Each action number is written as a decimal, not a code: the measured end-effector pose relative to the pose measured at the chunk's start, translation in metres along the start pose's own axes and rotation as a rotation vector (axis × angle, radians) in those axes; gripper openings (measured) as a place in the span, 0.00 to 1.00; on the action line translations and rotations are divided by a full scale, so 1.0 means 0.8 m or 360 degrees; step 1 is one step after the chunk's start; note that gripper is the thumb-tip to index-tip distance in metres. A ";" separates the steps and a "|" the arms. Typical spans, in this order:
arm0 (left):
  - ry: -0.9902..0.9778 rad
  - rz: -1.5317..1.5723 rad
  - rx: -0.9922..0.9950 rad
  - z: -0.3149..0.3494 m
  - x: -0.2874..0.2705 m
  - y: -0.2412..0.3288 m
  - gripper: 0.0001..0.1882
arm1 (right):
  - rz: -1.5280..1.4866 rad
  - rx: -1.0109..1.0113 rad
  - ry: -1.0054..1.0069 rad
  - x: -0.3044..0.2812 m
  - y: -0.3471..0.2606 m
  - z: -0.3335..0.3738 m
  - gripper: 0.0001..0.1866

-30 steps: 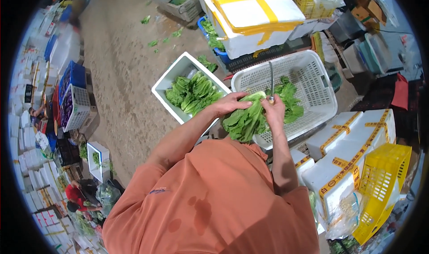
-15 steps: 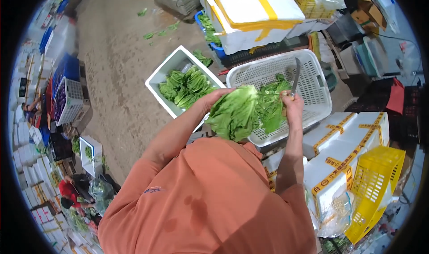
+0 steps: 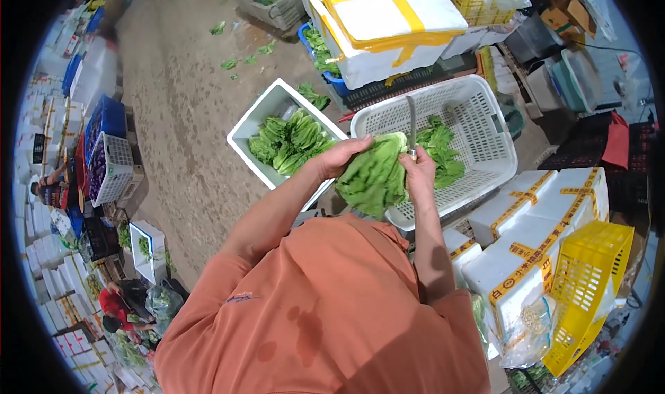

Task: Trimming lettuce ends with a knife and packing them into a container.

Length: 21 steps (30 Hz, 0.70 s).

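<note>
A leafy green lettuce (image 3: 373,178) is gripped in my left hand (image 3: 341,157), whose fingers curl over its upper left side. Close against its right side, my right hand (image 3: 419,173) is closed round the handle of a knife (image 3: 412,120). The narrow, curved blade points away from me, beside the lettuce's pale cut end. Below and to the right stands a white slatted plastic basket (image 3: 493,127), with loose green leaves (image 3: 440,150) in it. To the left, an open white foam box (image 3: 244,136) holds several lettuces (image 3: 291,141).
Taped white foam boxes (image 3: 388,20) stand beyond the basket, with more (image 3: 533,234) at the right. A yellow crate (image 3: 589,283) leans beside those. Leaf scraps (image 3: 229,64) lie on the concrete floor (image 3: 180,117). At the lower left, a person in red (image 3: 114,307) sits among greens.
My right hand has moved left with the knife, from over the basket to the lettuce's side. The lettuce and my left hand have shifted slightly right.
</note>
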<state>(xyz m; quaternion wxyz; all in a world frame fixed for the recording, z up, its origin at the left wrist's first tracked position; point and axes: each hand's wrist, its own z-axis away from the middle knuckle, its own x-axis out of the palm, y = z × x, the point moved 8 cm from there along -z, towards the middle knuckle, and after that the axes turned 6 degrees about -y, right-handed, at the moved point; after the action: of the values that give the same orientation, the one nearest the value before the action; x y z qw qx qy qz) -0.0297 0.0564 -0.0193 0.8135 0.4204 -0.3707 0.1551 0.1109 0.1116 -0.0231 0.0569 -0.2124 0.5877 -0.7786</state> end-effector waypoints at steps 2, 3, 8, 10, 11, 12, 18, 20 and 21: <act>-0.0082 -0.0030 0.0162 0.010 0.012 0.020 0.30 | -0.0172 -0.0047 0.0100 -0.011 -0.007 0.006 0.07; -0.0141 -0.0009 0.0183 0.022 0.018 0.029 0.30 | -0.0346 -0.0093 0.0180 -0.014 -0.014 0.008 0.08; -0.0269 0.0574 -0.0011 0.003 0.002 -0.003 0.31 | 0.0052 -0.0268 0.0215 0.023 -0.048 0.012 0.06; -0.0281 0.0681 -0.0016 0.005 0.010 -0.006 0.30 | 0.0297 -0.0330 0.0053 0.041 -0.053 0.013 0.07; -0.0288 0.0648 -0.0033 0.012 0.005 -0.010 0.29 | 0.0297 -0.0327 0.0047 0.038 -0.053 0.014 0.07; -0.0259 0.0560 -0.0015 0.017 0.006 -0.008 0.31 | 0.0553 -0.0343 0.0014 0.036 -0.058 0.012 0.09; -0.0384 -0.0114 -0.0121 0.026 0.019 0.009 0.32 | 0.1194 -0.0486 -0.0277 0.045 -0.104 0.030 0.14; -0.0396 -0.0200 -0.0078 0.024 0.025 0.012 0.32 | 0.1293 -0.0624 -0.0291 0.053 -0.113 0.039 0.14; -0.0402 -0.0203 -0.0093 0.025 0.035 0.014 0.32 | 0.1387 -0.0768 -0.0312 0.059 -0.120 0.046 0.14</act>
<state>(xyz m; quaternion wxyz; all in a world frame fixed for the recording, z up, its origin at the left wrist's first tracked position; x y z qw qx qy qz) -0.0268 0.0452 0.0150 0.7804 0.4356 -0.4470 0.0381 0.0982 0.0919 0.0874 0.3808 -0.0267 0.7767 -0.5010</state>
